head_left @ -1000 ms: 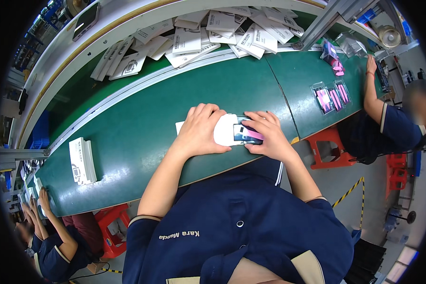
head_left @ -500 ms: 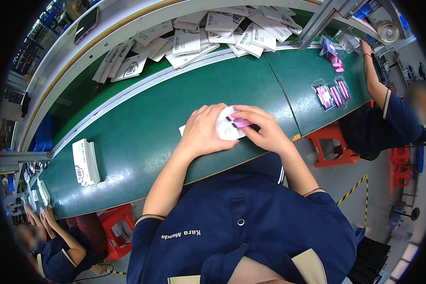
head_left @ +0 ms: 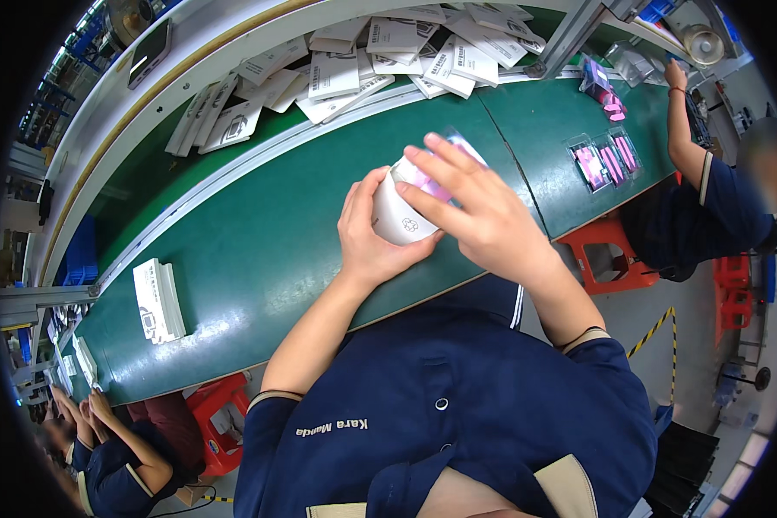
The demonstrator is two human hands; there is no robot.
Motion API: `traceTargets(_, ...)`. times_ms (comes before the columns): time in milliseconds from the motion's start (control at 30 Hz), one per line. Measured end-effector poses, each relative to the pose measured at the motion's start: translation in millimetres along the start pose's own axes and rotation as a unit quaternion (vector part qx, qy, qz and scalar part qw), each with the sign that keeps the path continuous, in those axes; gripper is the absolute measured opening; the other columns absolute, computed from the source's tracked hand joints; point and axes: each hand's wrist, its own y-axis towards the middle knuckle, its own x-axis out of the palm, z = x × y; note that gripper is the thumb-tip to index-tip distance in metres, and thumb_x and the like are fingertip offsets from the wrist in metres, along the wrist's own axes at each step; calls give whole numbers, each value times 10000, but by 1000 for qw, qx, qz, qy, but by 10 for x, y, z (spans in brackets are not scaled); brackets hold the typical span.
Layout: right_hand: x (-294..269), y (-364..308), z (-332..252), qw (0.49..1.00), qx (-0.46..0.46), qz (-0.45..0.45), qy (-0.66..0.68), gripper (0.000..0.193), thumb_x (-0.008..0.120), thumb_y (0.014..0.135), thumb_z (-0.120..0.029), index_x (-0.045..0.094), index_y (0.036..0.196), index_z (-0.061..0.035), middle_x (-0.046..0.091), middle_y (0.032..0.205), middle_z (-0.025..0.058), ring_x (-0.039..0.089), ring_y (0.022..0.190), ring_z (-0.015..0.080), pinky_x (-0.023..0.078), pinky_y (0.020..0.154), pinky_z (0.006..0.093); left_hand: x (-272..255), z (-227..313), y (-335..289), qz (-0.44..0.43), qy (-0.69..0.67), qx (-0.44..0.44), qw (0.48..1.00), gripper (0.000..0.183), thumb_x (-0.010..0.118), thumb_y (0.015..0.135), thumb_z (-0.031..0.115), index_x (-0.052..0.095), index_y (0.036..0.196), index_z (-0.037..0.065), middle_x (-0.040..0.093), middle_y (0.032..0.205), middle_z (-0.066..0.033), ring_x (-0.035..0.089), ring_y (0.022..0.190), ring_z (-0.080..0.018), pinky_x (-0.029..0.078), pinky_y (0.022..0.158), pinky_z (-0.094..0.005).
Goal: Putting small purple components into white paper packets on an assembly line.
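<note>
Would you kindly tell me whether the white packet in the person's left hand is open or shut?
Open: the white packet gapes at the end facing the right hand, with a blurred pink item there.

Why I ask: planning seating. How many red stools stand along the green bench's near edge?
2: the left stool by one coworker, the right stool by another coworker; the bench may hide others.
</note>
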Motion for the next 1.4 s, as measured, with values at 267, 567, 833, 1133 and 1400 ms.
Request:
traceTargets(267, 13, 20, 2, 944, 110, 176, 256, 524, 519, 748, 147, 609, 1251, 31, 561, 1363, 244, 600, 1217, 381, 503, 1000, 404, 120, -60, -97, 92, -215, 4, 972, 989, 962, 555, 235, 443, 1361, -9, 584, 1244, -141, 625, 1097, -230, 526, 936, -357)
traceTargets(567, 216, 0, -206, 897, 141, 182, 376, 402, 564, 887, 9, 584, 1286, 54, 607, 1329, 220, 604, 1222, 333, 471, 1027, 382, 81, -96, -120, 138, -240, 46, 960, 1064, 952, 594, 177, 300, 1422, 33, 446, 1332, -161, 501, 1214, -245, 443, 1019, -381)
traceTargets(833, 714, -51, -292, 600, 363, 181, 689, 301, 455, 972, -31, 623, 1206, 56, 676, 1170, 158, 632, 1100, 206, 472, 1014, 340, 173, -114, -117, 187, -184, 60, 963, 681, 903, 736, 172, 395, 1183, 91, 462, 1246, -109, 531, 1071, -199, 469, 886, -335)
traceTargets(1133, 962, -181, -211, 884, 147, 251, 366, 125, 643, 892, 52, 646, 1001, -9, 647, 1101, 167, 660, 998, 248, 556, 834, 347, -227, 151, 26, 107, -445, -81, 886, 212, 624, 967, 26, 441, 1060, 80, 633, 1071, -127, 621, 948, -190, 487, 901, -338)
traceTargets(1400, 978, -113, -261, 707, 198, 272, 622, 258, 608, 944, 19, 437, 1120, -62, 608, 1062, 136, 608, 968, 172, 502, 884, 334, -200, 40, -13, 114, -406, -60, 905, 182, 640, 960, 33, 491, 1056, 73, 618, 1006, -114, 626, 963, -196, 507, 876, -335)
